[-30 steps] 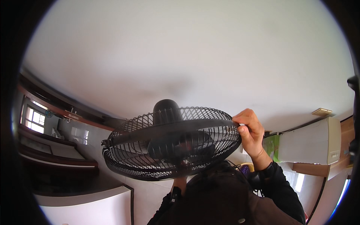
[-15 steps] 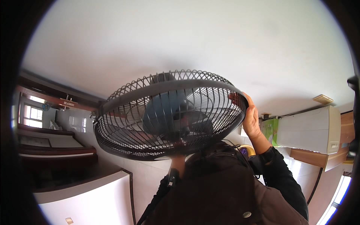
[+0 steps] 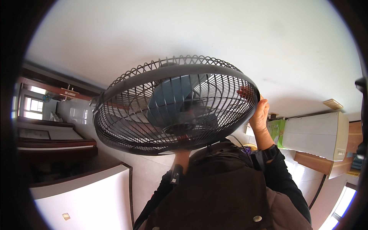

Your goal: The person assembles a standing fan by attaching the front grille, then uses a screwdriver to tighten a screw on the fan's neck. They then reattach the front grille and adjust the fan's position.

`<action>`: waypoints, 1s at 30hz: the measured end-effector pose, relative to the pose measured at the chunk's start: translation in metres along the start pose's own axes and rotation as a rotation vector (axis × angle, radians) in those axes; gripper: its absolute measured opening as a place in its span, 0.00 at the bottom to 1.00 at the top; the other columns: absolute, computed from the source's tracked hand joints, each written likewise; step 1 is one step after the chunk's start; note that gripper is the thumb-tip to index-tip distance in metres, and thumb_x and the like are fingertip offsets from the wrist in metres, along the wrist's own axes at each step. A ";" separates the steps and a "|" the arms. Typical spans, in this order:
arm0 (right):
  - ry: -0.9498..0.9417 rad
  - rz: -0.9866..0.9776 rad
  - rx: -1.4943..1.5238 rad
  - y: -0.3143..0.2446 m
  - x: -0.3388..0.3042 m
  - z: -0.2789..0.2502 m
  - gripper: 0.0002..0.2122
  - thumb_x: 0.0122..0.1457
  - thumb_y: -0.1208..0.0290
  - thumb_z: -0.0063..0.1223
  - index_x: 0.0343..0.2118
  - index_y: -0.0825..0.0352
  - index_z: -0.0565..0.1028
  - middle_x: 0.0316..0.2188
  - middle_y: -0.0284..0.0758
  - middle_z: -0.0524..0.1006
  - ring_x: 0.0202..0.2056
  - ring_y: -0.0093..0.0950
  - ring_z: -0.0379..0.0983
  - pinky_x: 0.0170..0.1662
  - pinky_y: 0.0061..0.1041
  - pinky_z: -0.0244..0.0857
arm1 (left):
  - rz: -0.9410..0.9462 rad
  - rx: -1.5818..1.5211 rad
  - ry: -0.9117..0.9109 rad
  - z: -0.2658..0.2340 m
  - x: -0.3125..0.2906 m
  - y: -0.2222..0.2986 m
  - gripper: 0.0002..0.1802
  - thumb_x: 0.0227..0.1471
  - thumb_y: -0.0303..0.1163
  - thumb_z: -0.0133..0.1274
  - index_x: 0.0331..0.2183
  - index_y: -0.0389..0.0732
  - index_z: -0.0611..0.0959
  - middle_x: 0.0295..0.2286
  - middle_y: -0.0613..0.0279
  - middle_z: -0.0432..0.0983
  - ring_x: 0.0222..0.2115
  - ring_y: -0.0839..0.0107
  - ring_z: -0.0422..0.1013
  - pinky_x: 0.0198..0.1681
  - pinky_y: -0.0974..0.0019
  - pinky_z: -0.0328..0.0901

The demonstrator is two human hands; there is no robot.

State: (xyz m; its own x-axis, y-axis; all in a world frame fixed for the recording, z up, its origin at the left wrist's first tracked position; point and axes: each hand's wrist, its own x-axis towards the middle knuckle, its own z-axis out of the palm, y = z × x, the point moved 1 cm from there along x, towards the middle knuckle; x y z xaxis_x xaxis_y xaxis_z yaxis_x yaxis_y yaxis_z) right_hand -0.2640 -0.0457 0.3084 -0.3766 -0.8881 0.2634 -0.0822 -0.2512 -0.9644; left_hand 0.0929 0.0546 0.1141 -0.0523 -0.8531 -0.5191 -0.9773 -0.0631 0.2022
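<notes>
A black electric fan [image 3: 191, 69] with a round wire guard is tilted up in front of my chest. Through the wires show its dark blue blades [image 3: 165, 101]. My right hand [image 3: 260, 117] is closed on the guard's right edge, with part of its fingers behind the rim. Under the lower edge of the guard, only a bit of my left hand [image 3: 182, 157] and its wrist show; the guard hides its fingers. A dark cord [image 3: 242, 143] runs behind the fan's lower right side.
A pale wall [image 3: 184, 30] rises close beyond the fan. To the right stand a white cabinet-like box [image 3: 310, 134], a green box [image 3: 276, 132] and wooden furniture [image 3: 314, 163]. Dark wood furniture [image 3: 57, 151] and a white panel [image 3: 88, 195] lie on the left.
The fan has risen a little toward the wall, and its right side has shifted to the right. My right hand has kept its hold on the rim.
</notes>
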 end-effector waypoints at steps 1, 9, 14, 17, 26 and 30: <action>0.023 -0.003 -0.001 0.004 -0.002 0.000 0.39 0.62 0.35 0.24 0.44 0.73 0.75 0.36 0.34 0.78 0.36 0.24 0.72 0.43 0.24 0.65 | 0.005 0.008 0.007 -0.003 0.005 0.003 0.38 0.54 0.63 0.36 0.60 0.53 0.64 0.60 0.57 0.56 0.61 0.55 0.51 0.63 0.45 0.41; 0.320 0.369 0.430 0.032 -0.046 0.016 0.39 0.61 0.34 0.26 0.55 0.71 0.66 0.51 0.38 0.71 0.50 0.31 0.66 0.56 0.30 0.58 | 0.091 0.071 0.054 -0.029 0.045 0.033 0.39 0.54 0.64 0.35 0.61 0.53 0.62 0.61 0.57 0.54 0.62 0.55 0.49 0.64 0.44 0.39; 0.267 0.296 0.516 0.039 -0.041 0.021 0.40 0.61 0.35 0.29 0.51 0.75 0.68 0.49 0.39 0.72 0.47 0.29 0.68 0.52 0.27 0.62 | 0.105 0.068 0.026 -0.028 0.052 0.035 0.40 0.54 0.64 0.34 0.62 0.53 0.61 0.62 0.57 0.53 0.63 0.55 0.48 0.65 0.44 0.38; 0.243 0.296 0.464 0.037 -0.041 0.019 0.38 0.62 0.35 0.27 0.49 0.74 0.71 0.44 0.38 0.75 0.43 0.28 0.70 0.50 0.26 0.64 | 0.156 0.157 0.156 -0.024 0.050 0.030 0.41 0.54 0.65 0.34 0.62 0.52 0.61 0.63 0.58 0.52 0.63 0.55 0.47 0.65 0.43 0.37; 0.108 0.270 0.536 0.054 -0.037 0.009 0.37 0.63 0.36 0.24 0.44 0.71 0.73 0.40 0.36 0.77 0.39 0.25 0.71 0.46 0.26 0.66 | 0.080 0.178 0.200 -0.017 0.049 0.028 0.39 0.55 0.63 0.36 0.60 0.49 0.64 0.61 0.59 0.56 0.62 0.58 0.50 0.65 0.48 0.40; 0.105 0.256 0.454 0.057 -0.037 0.009 0.32 0.67 0.44 0.20 0.45 0.71 0.72 0.35 0.36 0.77 0.38 0.26 0.71 0.45 0.25 0.64 | 0.024 0.176 0.195 -0.021 0.050 0.026 0.39 0.55 0.62 0.37 0.60 0.49 0.65 0.60 0.60 0.57 0.61 0.59 0.51 0.64 0.50 0.42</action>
State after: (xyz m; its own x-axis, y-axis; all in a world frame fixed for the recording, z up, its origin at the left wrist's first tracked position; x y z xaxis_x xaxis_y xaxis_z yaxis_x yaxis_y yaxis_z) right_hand -0.2468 -0.0307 0.2435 -0.4246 -0.9054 -0.0054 0.4232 -0.1932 -0.8852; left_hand 0.0694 -0.0003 0.1106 -0.0522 -0.9381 -0.3424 -0.9978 0.0352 0.0557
